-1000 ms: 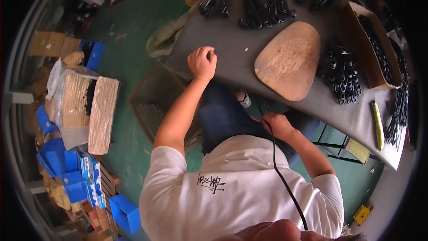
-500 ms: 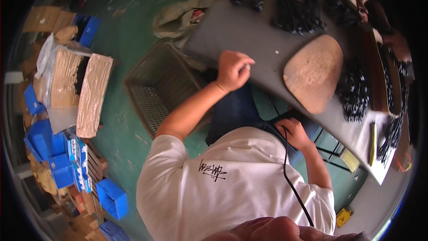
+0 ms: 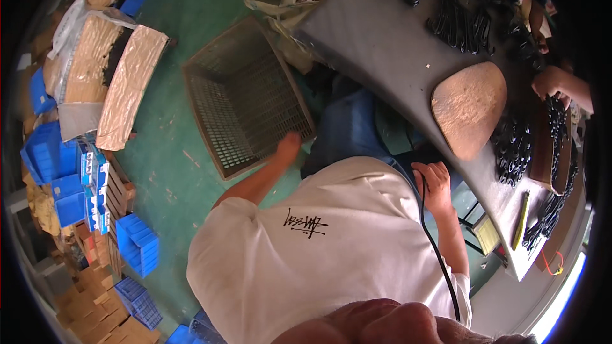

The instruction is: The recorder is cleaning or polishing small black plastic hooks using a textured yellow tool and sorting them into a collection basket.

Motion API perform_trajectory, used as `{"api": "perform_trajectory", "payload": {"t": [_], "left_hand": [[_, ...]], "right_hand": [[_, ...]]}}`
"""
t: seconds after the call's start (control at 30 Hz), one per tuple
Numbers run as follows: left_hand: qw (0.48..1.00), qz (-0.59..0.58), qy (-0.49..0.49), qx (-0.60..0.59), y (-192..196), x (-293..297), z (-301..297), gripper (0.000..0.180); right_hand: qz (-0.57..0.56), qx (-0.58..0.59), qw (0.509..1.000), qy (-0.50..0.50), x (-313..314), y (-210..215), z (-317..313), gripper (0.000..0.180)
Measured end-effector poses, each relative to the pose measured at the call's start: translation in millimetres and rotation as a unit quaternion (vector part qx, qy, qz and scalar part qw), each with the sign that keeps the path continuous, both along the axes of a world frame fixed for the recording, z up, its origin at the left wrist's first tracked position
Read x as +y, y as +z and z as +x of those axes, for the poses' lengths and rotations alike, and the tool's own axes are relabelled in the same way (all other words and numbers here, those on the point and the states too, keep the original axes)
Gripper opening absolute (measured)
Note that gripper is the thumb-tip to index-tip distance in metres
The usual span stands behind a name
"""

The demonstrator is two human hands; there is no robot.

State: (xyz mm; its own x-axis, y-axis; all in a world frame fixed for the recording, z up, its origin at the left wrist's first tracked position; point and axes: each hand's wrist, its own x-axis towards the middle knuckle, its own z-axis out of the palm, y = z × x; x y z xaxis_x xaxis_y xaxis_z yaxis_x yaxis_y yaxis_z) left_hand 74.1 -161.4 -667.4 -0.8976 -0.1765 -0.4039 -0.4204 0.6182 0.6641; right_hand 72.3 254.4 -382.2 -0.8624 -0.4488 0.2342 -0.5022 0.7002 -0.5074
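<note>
While the left hand (image 3: 290, 143) is hanging by the crate (image 3: 213, 118) mid-frame, the right hand (image 3: 435, 183) is resting by the cable (image 3: 423, 216), right of centre, both grips unclear

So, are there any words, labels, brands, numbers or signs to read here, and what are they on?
White T-shirt: stylised black lettering across it, which I won't copy out.
Blue-and-white packages: markings too small to read.
I can make out no other readable text.
</note>
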Motion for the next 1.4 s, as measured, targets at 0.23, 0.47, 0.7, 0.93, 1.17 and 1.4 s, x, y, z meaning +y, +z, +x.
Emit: {"api": "perform_trajectory", "payload": {"t": [0.23, 0.47, 0.7, 0.93, 1.17, 1.4], "left_hand": [[0.985, 0.036, -0.108, -0.126, -41.2, 7.1, 31.4, 0.045], [0.988, 0.087, -0.038, -0.119, 6.5, 22.5, -25.6, 0.045], [0.978, 0.152, 0.052, -0.131, 39.1, 58.5, -127.3, 0.046], [0.943, 0.246, 0.158, -0.156, 56.5, 72.7, -184.2, 0.048], [0.882, 0.34, 0.3, -0.13, 30.8, 55.9, -160.5, 0.049], [0.779, 0.42, 0.451, -0.115, -32.5, 55.0, -21.2, 0.051]], "right_hand": [[0.02, -0.001, 0.999, 0.028, 26.3, 32.0, -16.8, 0.043], [0.106, 0.114, 0.98, 0.123, -17.3, 29.0, -116.9, 0.048], [0.241, 0.056, 0.96, 0.13, -66.6, -19.1, -179.1, 0.083], [0.197, -0.012, 0.971, 0.136, -64.7, -25.3, -170.7, 0.079], [0.196, -0.027, 0.968, 0.152, -62.1, -31.0, -171.4, 0.082], [0.204, 0.017, 0.972, 0.117, -67.7, -23.7, -174.9, 0.086]]}}
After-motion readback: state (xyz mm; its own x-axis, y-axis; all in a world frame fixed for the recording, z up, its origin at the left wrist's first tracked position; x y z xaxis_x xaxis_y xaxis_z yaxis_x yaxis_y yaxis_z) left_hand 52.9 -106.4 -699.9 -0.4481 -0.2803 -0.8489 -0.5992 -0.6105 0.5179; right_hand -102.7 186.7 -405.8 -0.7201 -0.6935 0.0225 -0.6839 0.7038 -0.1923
